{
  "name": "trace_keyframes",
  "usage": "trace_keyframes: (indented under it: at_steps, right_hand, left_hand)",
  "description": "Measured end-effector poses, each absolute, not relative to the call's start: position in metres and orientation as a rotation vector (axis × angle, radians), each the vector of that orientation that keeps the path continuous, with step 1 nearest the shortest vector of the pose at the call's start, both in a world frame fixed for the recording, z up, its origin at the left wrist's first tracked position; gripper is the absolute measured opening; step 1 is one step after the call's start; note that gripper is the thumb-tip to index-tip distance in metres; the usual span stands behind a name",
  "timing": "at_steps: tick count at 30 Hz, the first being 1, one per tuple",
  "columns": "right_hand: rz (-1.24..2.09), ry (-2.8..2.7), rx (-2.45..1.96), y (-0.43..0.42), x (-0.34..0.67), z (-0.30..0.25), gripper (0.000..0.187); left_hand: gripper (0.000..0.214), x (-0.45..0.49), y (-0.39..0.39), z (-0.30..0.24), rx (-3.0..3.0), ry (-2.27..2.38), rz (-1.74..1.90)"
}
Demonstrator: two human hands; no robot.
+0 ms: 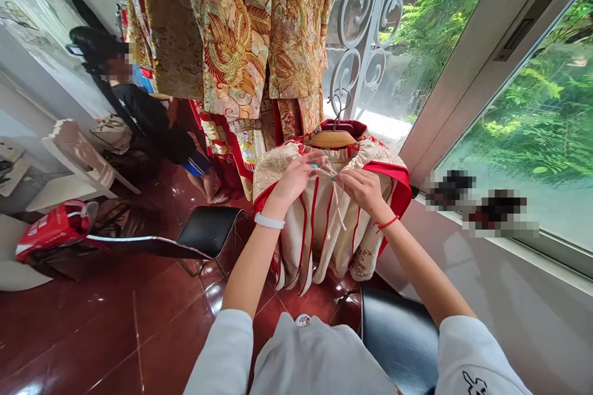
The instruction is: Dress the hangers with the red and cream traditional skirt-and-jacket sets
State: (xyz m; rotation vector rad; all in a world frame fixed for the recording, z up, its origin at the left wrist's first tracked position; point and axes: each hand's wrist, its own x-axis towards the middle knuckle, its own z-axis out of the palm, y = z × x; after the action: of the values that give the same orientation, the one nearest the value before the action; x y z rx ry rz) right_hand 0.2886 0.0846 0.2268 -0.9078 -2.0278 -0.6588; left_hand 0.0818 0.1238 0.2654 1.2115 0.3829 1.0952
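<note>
A cream and red pleated skirt [319, 228] hangs gathered on a wooden hanger [332, 138] in front of me. My left hand [296, 176] and my right hand [364, 188] meet at its waistband, each pinching the thin cream drawstring [340, 207], whose loose end dangles down the front. My left wrist carries a white band, my right a red thread.
Gold embroidered robes [250, 31] hang behind the skirt. A black chair [208, 231] stands to the left, another black seat [398, 339] under my right arm. A person in black [143, 114] is at back left. A window wall [509, 123] runs along the right.
</note>
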Motion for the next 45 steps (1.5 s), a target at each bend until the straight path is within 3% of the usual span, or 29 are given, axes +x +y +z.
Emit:
trace_keyframes:
  at_steps: [6,9,12,20,28,32,36,39,42,45]
  right_hand:
    - [-0.365,-1.864,-0.936,0.073,0.292,0.208,0.021]
    - [-0.225,-1.804,-0.934,0.070,0.294,0.200,0.030]
    - [-0.128,-1.755,-0.939,0.069,0.296,0.198,0.032]
    - [0.179,-1.333,-1.000,0.067,0.297,0.185,0.016]
    - [0.067,-1.226,-1.126,0.097,0.311,0.196,0.028]
    - [-0.024,-1.284,-1.210,0.096,0.314,0.191,0.032]
    - [-0.230,-1.410,-1.234,0.080,0.332,0.189,0.035]
    - [-0.325,-1.394,-1.284,0.075,0.353,0.193,0.036]
    - [-0.331,-1.415,-1.307,0.082,0.368,0.194,0.034]
    - [-0.253,-1.415,-1.315,0.096,0.376,0.190,0.038]
  left_hand:
    - [0.018,0.037,0.088,0.281,0.958,0.359,1.563]
    - [0.015,0.008,0.073,0.280,0.895,0.400,1.718]
    - [0.008,-0.015,0.064,0.270,0.780,0.353,1.793]
    - [0.014,-0.057,0.068,0.208,0.445,0.310,1.818]
    - [0.024,-0.092,0.090,0.200,0.298,0.480,1.971]
    - [0.018,-0.083,0.083,0.187,0.237,0.824,1.896]
    - [0.007,-0.065,0.050,0.164,0.621,1.239,1.756]
    - [0.014,-0.051,0.025,0.172,1.260,1.514,1.268]
    - [0.020,-0.017,0.016,0.205,1.790,1.381,0.917]
    - [0.029,0.046,0.039,0.241,2.269,1.003,1.004]
